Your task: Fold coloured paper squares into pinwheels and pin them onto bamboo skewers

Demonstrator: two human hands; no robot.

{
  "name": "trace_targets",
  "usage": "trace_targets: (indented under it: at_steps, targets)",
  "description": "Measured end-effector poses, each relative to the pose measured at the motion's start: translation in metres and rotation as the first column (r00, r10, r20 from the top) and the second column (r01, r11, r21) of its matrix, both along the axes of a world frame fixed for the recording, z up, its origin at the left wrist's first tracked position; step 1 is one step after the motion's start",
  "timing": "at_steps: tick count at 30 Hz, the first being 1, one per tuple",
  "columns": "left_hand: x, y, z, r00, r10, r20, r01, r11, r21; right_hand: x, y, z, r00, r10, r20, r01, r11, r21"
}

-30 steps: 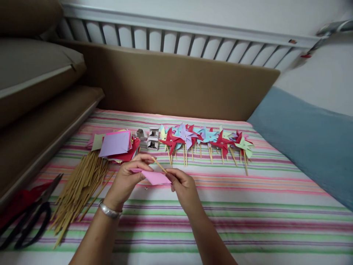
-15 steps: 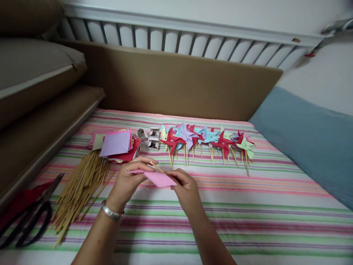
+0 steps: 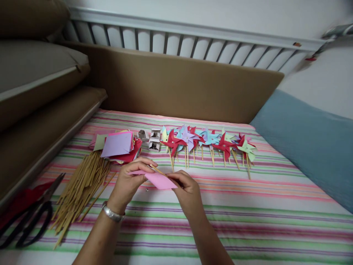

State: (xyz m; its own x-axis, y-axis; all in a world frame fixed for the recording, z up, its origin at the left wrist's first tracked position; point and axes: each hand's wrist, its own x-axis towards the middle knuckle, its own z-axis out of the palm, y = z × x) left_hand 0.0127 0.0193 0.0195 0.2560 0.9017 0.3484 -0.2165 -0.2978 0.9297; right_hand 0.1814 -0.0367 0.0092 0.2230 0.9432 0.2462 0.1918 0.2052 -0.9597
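Both hands meet over a striped bedsheet (image 3: pixel 261 217). My left hand (image 3: pixel 129 180), with a silver bracelet on its wrist, pinches the left side of a pink paper square (image 3: pixel 160 181). My right hand (image 3: pixel 186 191) grips the paper's right edge and a thin wooden stick (image 3: pixel 157 170) that lies across the top of the paper. Beyond the hands lies a row of several finished paper pinwheels (image 3: pixel 206 141) on sticks, in red, blue, purple and pale green.
A pile of wooden sticks (image 3: pixel 82 187) lies to the left, with a stack of coloured paper squares (image 3: pixel 117 145) behind it. Small grey boxes (image 3: pixel 153 138) sit by the stack. Black scissors (image 3: pixel 30 217) rest on red paper at far left. Brown cushions and a headboard stand behind.
The hands and the pink paper have stayed in nearly the same place. The right fingers have shifted slightly along the paper's edge. The camera has tilted a little.
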Motion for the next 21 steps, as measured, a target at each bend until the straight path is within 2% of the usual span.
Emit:
trace_targets:
  at_steps: [21]
  targets:
    - [0.0, -0.0008, 0.0007, 1.0, 0.012, 0.006, -0.012, 1.0, -0.012, -0.0014, -0.0012, -0.0036, 1.0, -0.015, -0.002, 0.015, 1.0, 0.01]
